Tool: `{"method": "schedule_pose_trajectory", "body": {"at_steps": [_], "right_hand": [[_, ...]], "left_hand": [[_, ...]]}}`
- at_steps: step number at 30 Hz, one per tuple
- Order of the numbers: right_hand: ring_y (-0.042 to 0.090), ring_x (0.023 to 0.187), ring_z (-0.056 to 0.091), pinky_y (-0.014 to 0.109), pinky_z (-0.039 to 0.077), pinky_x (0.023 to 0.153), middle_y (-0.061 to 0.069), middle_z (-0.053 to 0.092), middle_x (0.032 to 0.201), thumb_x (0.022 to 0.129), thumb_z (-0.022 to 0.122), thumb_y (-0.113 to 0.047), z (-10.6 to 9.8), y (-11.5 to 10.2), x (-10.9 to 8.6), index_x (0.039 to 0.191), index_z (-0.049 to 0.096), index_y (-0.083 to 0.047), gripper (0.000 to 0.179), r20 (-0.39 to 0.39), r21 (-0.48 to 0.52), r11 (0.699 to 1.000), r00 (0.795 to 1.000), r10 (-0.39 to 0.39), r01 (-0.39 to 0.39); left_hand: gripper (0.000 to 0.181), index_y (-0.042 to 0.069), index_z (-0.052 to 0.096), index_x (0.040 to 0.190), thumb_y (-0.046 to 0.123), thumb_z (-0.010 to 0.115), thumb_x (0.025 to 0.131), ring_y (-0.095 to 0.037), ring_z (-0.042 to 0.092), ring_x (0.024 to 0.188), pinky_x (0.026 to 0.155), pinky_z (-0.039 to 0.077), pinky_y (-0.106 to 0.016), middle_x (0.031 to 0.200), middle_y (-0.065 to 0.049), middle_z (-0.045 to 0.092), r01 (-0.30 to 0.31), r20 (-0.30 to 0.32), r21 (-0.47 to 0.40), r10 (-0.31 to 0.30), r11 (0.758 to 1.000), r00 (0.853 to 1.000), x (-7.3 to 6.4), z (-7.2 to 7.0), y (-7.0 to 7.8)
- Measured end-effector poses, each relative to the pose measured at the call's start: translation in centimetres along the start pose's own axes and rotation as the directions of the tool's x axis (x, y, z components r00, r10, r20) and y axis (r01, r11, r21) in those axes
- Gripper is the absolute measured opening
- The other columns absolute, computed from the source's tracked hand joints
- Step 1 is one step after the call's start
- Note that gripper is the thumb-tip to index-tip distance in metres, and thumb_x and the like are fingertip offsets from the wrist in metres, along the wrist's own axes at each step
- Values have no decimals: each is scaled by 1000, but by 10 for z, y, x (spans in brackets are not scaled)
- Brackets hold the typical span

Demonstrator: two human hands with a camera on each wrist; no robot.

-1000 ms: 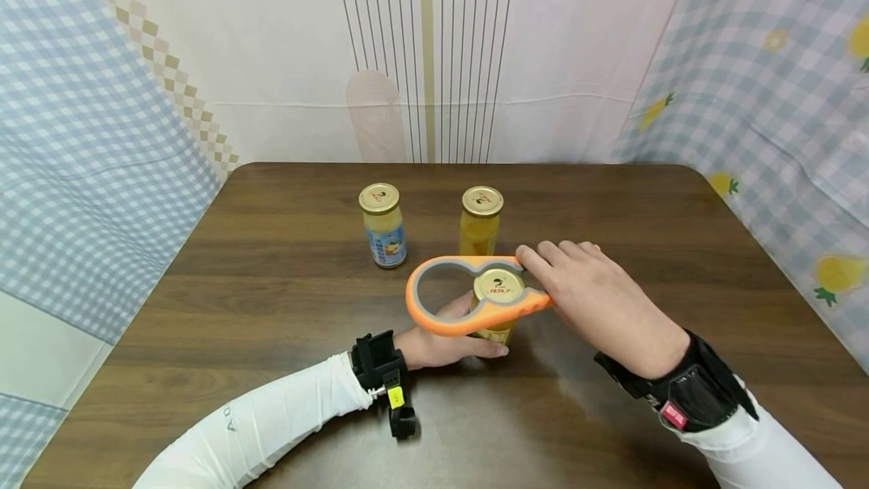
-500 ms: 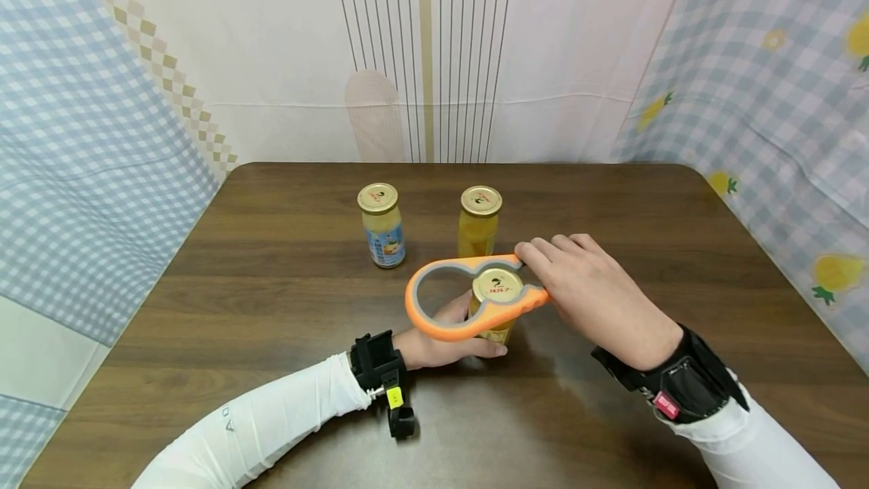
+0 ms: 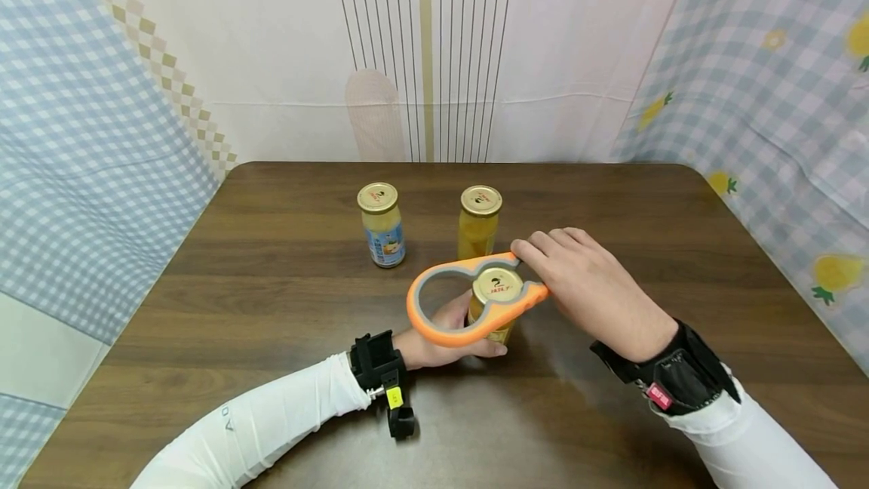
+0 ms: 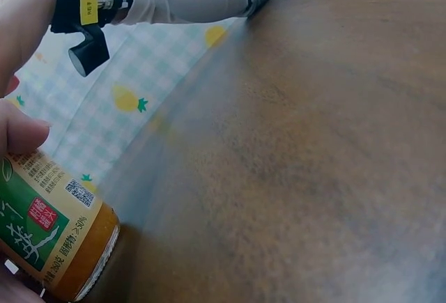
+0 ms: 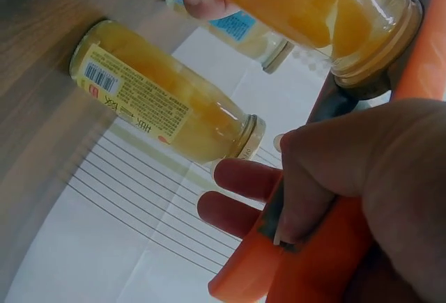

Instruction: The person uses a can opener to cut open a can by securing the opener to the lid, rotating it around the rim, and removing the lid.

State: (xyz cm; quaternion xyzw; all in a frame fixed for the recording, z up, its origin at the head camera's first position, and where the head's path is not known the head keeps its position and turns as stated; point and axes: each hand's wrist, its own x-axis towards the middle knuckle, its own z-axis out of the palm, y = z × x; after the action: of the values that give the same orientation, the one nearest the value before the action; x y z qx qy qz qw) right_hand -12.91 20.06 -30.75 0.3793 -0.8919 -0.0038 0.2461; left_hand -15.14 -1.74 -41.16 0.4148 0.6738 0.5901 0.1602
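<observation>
In the head view my left hand [image 3: 441, 342] grips a glass jar of orange fruit with a gold lid [image 3: 498, 285], standing on the table. Its green and beige label [image 4: 42, 226] shows in the left wrist view. My right hand [image 3: 591, 285] grips the handles of an orange jar opener [image 3: 448, 337] with grey lining. The narrower part of the opener lies around the lid, while its larger loop extends left over my left hand. In the right wrist view, fingers and thumb wrap the orange handles [image 5: 244, 268] beside the jar's lid end.
Two more lidded jars stand behind on the brown wooden table [image 3: 271, 285]: a blue-labelled jar [image 3: 384, 236] at left and a yellow fruit jar [image 3: 478, 229] directly behind the opener. A patterned white cloth [image 3: 285, 59] hangs beyond the table's far edge.
My right hand has shifted slightly away and left. The jar opener has turned a little counterclockwise around the lid, its loop end coming nearer. The left hand and gripped jar stay nearly still.
</observation>
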Motion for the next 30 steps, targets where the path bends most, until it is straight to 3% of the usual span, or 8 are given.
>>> {"method": "schedule_pose_trajectory", "body": {"at_steps": [15,23,30], "right_hand": [[29,101,62,49,47,106,8,62,99,74,73,17,4,3,4,111,61,-6,45,-49,-21,1000,999,-8,7],[30,106,61,50,46,106,8,62,102,80,70,15,7,5,6,109,62,-8,37,-72,-28,1000,997,-9,7],[28,109,60,48,44,111,7,61,106,78,70,18,7,6,8,113,62,-10,46,-29,6,1000,1000,6,-6]], "left_hand": [[104,27,12,163,2,77,85,-10,19,154,124,24,-26,171,7,15,-30,-19,50,31,998,999,1,-1,-2],[86,26,28,159,15,77,89,-4,43,136,115,36,-24,158,11,41,151,-4,103,-151,983,989,-5,-1,-1],[81,16,32,155,15,78,88,-7,49,130,113,39,-25,151,2,50,168,-26,103,-166,980,986,-6,-1,-1]]}}
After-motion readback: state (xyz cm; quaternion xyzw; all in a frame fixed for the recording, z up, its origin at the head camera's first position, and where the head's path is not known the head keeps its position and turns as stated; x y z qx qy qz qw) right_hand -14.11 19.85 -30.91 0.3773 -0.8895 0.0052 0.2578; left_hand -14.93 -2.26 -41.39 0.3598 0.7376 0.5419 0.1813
